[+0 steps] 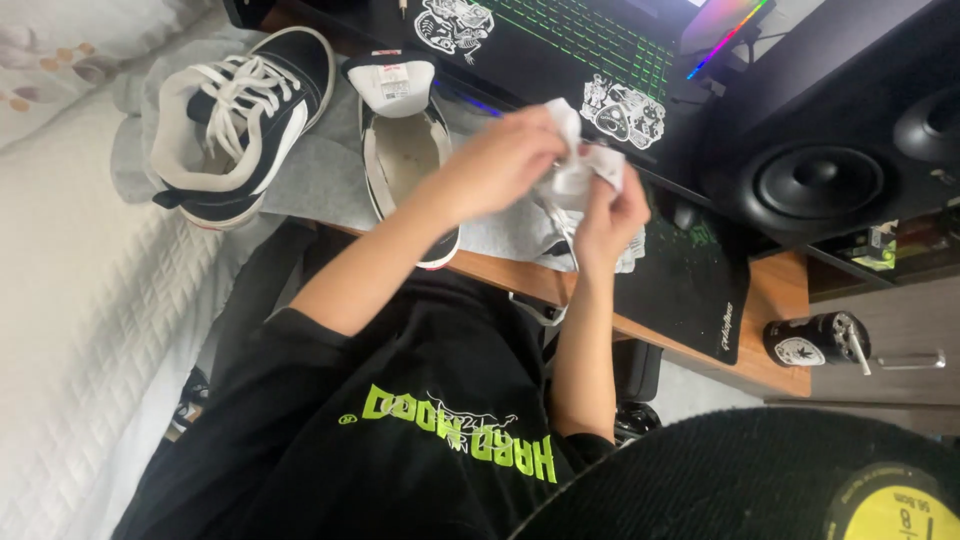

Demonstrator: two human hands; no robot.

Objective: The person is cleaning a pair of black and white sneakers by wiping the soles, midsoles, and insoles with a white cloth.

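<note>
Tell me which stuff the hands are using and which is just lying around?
In use: white cloth held by left hand and right hand; unlaced shoe; laced shoe; grey mat.
Lying about: laptop; speaker; black mousepad; dark can.

Your white cloth point(575, 175), black-and-white laced shoe point(240, 110), second black shoe point(405, 140) with white insole, grey mat point(320, 175), green-lit black keyboard point(590, 40), your black shirt point(400, 420) with green print
</note>
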